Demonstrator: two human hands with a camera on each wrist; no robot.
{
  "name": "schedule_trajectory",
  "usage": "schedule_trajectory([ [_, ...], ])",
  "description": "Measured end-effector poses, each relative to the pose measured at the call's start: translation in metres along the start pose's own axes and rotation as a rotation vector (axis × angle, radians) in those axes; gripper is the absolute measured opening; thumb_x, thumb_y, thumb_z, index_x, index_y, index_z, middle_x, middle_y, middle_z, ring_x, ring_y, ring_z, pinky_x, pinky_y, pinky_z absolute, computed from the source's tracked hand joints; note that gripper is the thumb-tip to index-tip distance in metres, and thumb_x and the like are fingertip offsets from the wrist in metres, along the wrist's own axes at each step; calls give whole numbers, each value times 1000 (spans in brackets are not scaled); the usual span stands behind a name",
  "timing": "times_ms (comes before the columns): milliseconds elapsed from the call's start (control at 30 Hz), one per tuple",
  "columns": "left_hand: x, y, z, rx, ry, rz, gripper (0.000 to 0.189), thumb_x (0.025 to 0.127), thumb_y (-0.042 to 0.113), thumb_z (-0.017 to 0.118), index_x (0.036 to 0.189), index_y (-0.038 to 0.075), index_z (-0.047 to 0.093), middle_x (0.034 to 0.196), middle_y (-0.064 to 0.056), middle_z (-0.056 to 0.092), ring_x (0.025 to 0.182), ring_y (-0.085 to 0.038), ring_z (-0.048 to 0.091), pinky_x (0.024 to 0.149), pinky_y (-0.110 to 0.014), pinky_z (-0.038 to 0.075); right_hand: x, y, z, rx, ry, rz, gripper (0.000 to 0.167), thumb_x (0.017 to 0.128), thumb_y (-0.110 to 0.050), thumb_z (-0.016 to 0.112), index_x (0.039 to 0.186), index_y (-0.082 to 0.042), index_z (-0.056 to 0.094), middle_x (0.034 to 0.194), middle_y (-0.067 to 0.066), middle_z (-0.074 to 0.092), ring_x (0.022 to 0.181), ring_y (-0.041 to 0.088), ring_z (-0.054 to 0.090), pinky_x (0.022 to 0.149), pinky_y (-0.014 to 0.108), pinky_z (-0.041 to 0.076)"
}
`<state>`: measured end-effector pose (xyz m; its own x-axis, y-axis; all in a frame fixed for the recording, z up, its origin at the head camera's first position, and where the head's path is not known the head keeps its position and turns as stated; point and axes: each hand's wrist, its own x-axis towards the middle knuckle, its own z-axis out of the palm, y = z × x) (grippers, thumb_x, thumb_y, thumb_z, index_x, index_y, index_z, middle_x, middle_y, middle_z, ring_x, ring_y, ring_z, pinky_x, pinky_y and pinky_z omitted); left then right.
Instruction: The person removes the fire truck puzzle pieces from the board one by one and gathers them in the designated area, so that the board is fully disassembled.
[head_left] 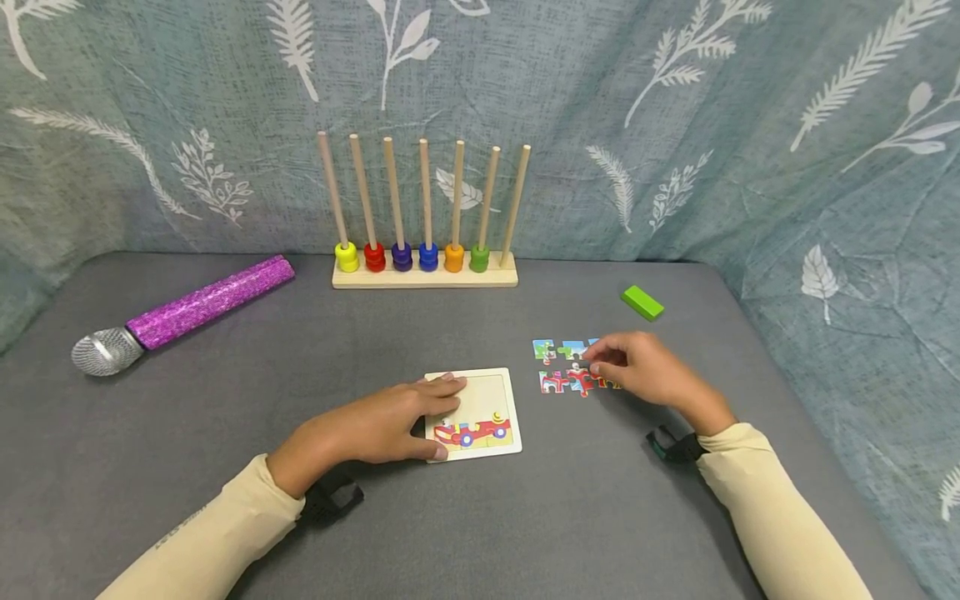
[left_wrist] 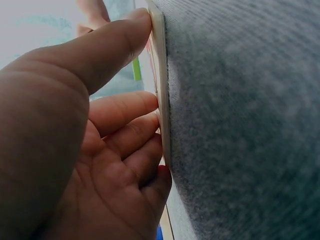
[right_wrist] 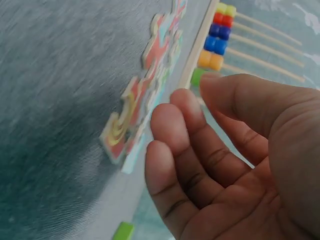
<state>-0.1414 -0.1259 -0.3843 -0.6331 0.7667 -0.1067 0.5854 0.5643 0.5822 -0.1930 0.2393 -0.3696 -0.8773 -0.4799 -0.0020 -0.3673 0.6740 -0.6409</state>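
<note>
My left hand (head_left: 386, 423) rests on the left side of a square wooden puzzle board (head_left: 486, 398), fingers on its top and thumb at its near left corner. Along the board's lower part lie fitted pieces (head_left: 474, 432) picturing a red vehicle; its upper part is bare wood. In the left wrist view, the fingertips (left_wrist: 145, 102) touch the board's edge (left_wrist: 161, 70). To the right, my right hand (head_left: 651, 367) hovers over loose jigsaw pieces (head_left: 579, 381) set in two rows, hiding some. The right wrist view shows its fingers loosely bent, with nothing between them.
A wooden abacus stand (head_left: 423, 279) with upright pegs and coloured beads stands at the back. A purple glittery microphone (head_left: 213, 302) lies at the left. A green block (head_left: 642, 302) lies beyond my right hand. Patterned cloth (head_left: 570, 100) hangs behind the grey table (head_left: 525, 533).
</note>
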Motion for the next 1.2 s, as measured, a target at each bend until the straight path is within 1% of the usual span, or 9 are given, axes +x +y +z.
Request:
schedule_trajectory([
  [33, 0, 0, 0, 0, -2, 1, 67, 89, 28, 73, 141, -4, 47, 156, -12, 29, 143, -31, 24, 110, -51, 27, 0, -2, 1, 2, -7, 0, 13, 90, -1, 67, 102, 1, 71, 81, 2, 67, 67, 14, 61, 61, 28, 49],
  [167, 0, 0, -1, 1, -6, 7, 67, 88, 27, 73, 141, -5, 47, 156, -13, 28, 143, -31, 24, 110, -51, 27, 2, -11, 5, -21, -28, -45, 13, 90, -3, 66, 102, -1, 72, 80, 0, 68, 69, 12, 61, 63, 28, 48],
  [333, 0, 0, 0, 4, 0, 13, 68, 87, 26, 75, 140, -5, 47, 156, -14, 28, 143, -33, 24, 110, -51, 27, 5, -22, 12, 1, -62, -88, 14, 91, -3, 65, 102, -4, 73, 76, 1, 67, 65, 13, 60, 60, 27, 47],
  [467, 0, 1, 2, 10, 2, 16, 69, 85, 27, 77, 139, -6, 48, 155, -16, 30, 142, -34, 25, 110, -51, 27, 7, -29, 17, 13, -71, -112, 14, 90, -1, 65, 100, -4, 73, 81, 0, 68, 67, 10, 59, 61, 25, 47],
  [600, 0, 1, 1, 9, -1, 11, 70, 85, 27, 77, 139, -6, 48, 155, -16, 30, 142, -34, 25, 110, -51, 27, 8, -33, 22, 31, -70, -140, 12, 89, -3, 67, 98, -6, 74, 85, -3, 70, 71, 8, 59, 65, 25, 49],
  [700, 1, 1, 0, 10, 2, 10, 70, 85, 27, 77, 140, -6, 48, 155, -15, 30, 142, -34, 25, 110, -51, 27, 9, -37, 27, 47, -88, -161, 10, 90, -6, 68, 98, -7, 74, 86, -3, 70, 72, 8, 60, 66, 25, 49],
  [933, 2, 2, -1, 23, -6, -3, 71, 85, 28, 77, 140, -5, 48, 155, -14, 30, 142, -32, 26, 110, -50, 27, 12, -50, 37, 68, -165, -189, 12, 91, -6, 66, 101, -7, 74, 87, -5, 66, 68, 10, 54, 62, 25, 46],
  [1100, 2, 2, -2, 21, -12, -2, 70, 86, 28, 76, 140, -5, 48, 155, -14, 31, 142, -31, 27, 110, -50, 28, 16, -57, 41, 56, -176, -207, 12, 92, -8, 67, 102, -6, 74, 88, -7, 67, 65, 6, 51, 59, 24, 45],
  [1200, 2, 1, -4, 20, 4, 12, 70, 85, 28, 77, 139, -6, 48, 154, -15, 34, 141, -33, 28, 109, -50, 29, 17, -60, 43, 51, -171, -207, 12, 92, -10, 68, 102, -7, 74, 89, -7, 68, 64, 6, 51, 58, 24, 44],
])
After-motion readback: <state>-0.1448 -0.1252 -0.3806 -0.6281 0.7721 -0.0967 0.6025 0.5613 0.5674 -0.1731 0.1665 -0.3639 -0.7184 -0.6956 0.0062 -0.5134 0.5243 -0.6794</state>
